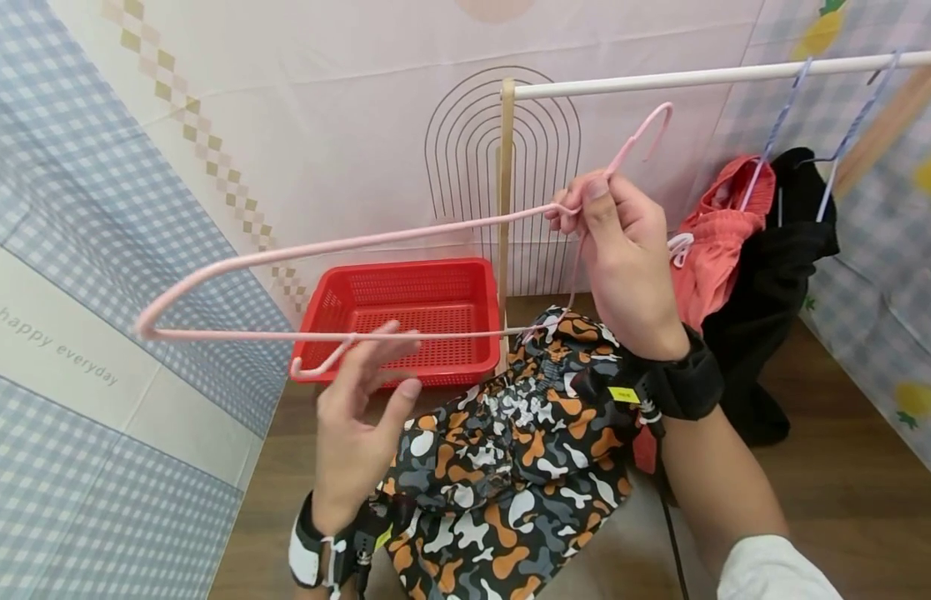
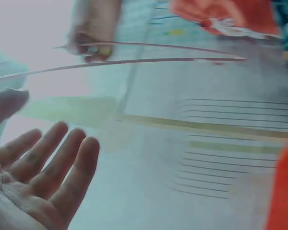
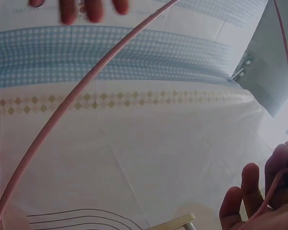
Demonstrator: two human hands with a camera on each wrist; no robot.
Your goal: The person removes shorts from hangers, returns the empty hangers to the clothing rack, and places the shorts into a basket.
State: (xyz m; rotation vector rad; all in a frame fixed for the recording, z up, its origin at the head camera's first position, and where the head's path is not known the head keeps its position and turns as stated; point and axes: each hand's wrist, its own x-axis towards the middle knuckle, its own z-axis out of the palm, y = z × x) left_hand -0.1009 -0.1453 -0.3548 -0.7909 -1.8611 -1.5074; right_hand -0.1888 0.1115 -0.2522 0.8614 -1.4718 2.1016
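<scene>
A thin pink clothes hanger stretches across the head view, its hook at the upper right and one rounded end far left. My right hand pinches it at the neck just below the hook; that grip also shows in the right wrist view, where the right hand is partly cut off. Beside the lower bar is my left hand, fingers spread and relaxed. In the left wrist view the left hand has its palm bare, apart from the hanger. Patterned shorts in black, orange, white and grey lie below both hands.
Behind the hanger, a red plastic basket sits on the wooden floor. A clothes rack with a white rail and wooden post stands at the right. Coral shorts and a black garment hang from it.
</scene>
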